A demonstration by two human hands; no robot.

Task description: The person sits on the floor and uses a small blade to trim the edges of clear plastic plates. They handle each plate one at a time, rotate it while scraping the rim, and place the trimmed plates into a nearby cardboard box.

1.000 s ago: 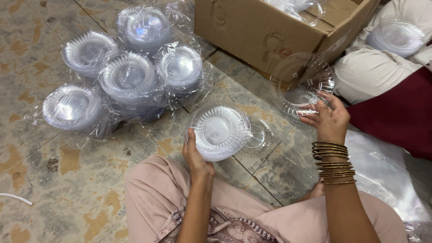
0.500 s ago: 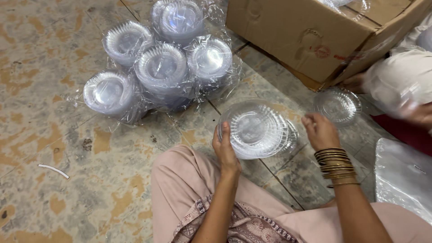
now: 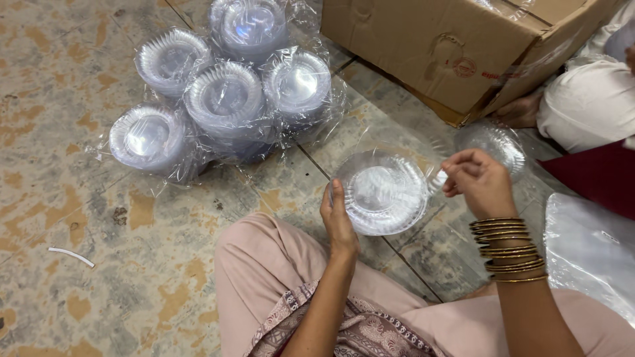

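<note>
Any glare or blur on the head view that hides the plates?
Head view: sharp, evenly lit, faint shadows. Glare on the wrapped stacks whitens their centres. The clear plate in the left hand shows the floor through it; its rim by the right hand is hard to trace.

Single view only, head-mounted, looking steeply down from above onto lap and floor. Faces forward and down, away from the body; near edge of frame cut by own knees in pink cloth. Close range: left hand and right hand sit mid-frame, holding a stack of clear plastic plates. Far left takes in wrapped plate bundles on the stone floor. Far right catches a cardboard box. Right edge clips another person's white-clad leg. No second view, so no overlap.
</note>
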